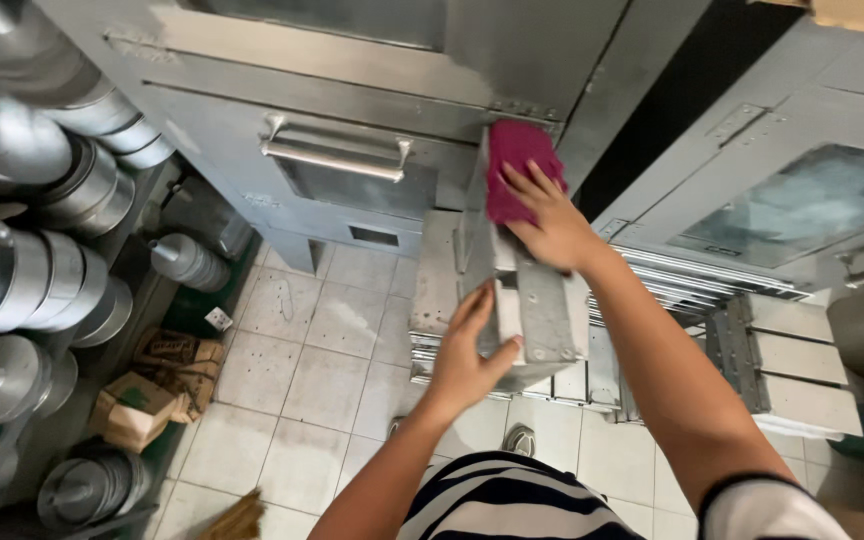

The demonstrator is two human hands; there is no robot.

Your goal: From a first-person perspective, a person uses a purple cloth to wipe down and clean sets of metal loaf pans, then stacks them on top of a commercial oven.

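Observation:
My left hand (pixel 472 350) grips the near end of a long grey metal baking tin (pixel 542 310), thumb on its rim and fingers along its side. My right hand (pixel 550 222) presses a crumpled magenta cloth (pixel 514 165) onto the far end of the same tin, fingers spread over the cloth. The tin is held up at waist height, running away from me toward a steel oven (pixel 352 120).
The oven has a handle bar (pixel 334 160) on its door. A second oven (pixel 782 190) stands at the right. Stacked metal trays (pixel 782 370) lie on the tiled floor (pixel 302 360). Round metal pots (pixel 42 260) fill shelves at the left, cardboard boxes (pixel 147 400) below.

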